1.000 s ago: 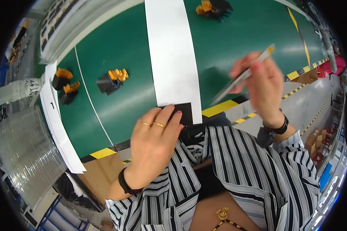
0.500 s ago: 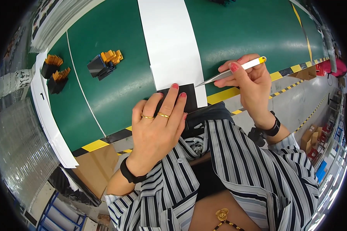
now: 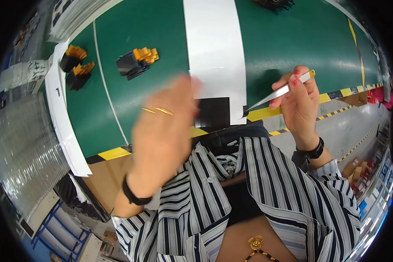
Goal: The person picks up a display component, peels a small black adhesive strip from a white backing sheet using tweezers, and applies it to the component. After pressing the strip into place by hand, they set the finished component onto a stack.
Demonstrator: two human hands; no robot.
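My right hand (image 3: 300, 98) is closed round a pair of white pointed tweezers (image 3: 281, 91) with a yellow end. At their tip is a small black piece (image 3: 246, 110), over the right edge of a long white paper strip (image 3: 214, 48). A black rectangular sheet (image 3: 214, 111) lies on the near end of the strip. My left hand (image 3: 163, 126) is smeared by motion just left of that sheet, partly covering its left edge. Whether the left fingers hold anything cannot be made out.
Bundles of black pieces with orange tabs lie left on the green mat, one mid-left (image 3: 137, 62), two farther left (image 3: 79, 75). A dark bristly bundle (image 3: 275, 4) sits at the far edge. Yellow-black tape (image 3: 113, 153) marks the table's near edge.
My left hand has lifted off the black sheet and moved left. The tweezers have drawn right from the sheet, and a small black piece now shows at their tip. The view has shifted slightly.
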